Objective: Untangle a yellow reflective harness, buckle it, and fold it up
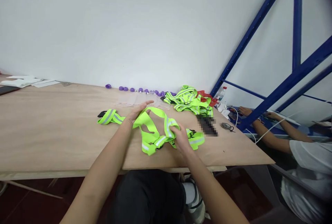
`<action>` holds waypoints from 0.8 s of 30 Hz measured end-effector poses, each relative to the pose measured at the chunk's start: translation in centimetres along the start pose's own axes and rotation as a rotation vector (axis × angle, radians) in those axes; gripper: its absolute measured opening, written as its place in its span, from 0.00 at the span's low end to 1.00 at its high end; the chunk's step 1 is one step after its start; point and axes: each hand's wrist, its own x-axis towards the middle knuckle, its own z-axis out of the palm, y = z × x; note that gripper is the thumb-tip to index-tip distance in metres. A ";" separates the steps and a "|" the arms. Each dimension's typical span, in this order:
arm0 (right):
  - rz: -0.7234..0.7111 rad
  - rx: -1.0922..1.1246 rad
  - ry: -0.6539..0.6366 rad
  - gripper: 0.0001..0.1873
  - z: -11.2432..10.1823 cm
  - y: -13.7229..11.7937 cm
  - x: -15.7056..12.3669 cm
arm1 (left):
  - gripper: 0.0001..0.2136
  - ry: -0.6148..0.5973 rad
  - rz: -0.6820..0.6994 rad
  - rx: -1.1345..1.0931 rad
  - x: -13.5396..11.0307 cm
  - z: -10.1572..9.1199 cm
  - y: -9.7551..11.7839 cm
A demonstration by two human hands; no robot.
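Note:
A tangle of neon-yellow reflective straps with grey stripes lies partly raised over the table in front of me. My left hand is at its upper left, fingers stretched out and the palm side against the band. On the other side, my right hand pinches a striped part of the strap between thumb and fingers. One strap end with a black buckle reaches out to the left of my left hand. More strap lies beneath and to the right of my right hand.
Behind are a pile of similar straps, red fabric, clear plastic bags and several purple rolls. A dark round object lies right, near a blue frame. Beyond, another person's arms work. Papers lie far left.

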 end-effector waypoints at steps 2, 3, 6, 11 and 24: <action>0.038 0.038 0.034 0.23 -0.6 -0.2 1.5 | 0.31 -0.010 0.047 -0.108 0.4 -0.1 -0.3; 0.032 0.014 0.053 0.25 -0.9 -0.2 2.2 | 0.31 -0.020 0.059 -0.095 0.7 -0.1 -0.5; -0.010 -0.079 0.144 0.30 -1.5 -0.3 3.7 | 0.26 0.075 0.101 0.143 1.6 0.1 -1.3; -0.226 -0.373 0.148 0.35 -2.6 0.5 3.1 | 0.16 0.212 0.111 0.446 2.2 0.0 -3.1; -0.331 -1.284 -0.194 0.22 -5.7 3.0 0.6 | 0.16 0.198 0.193 0.856 2.0 0.5 -2.7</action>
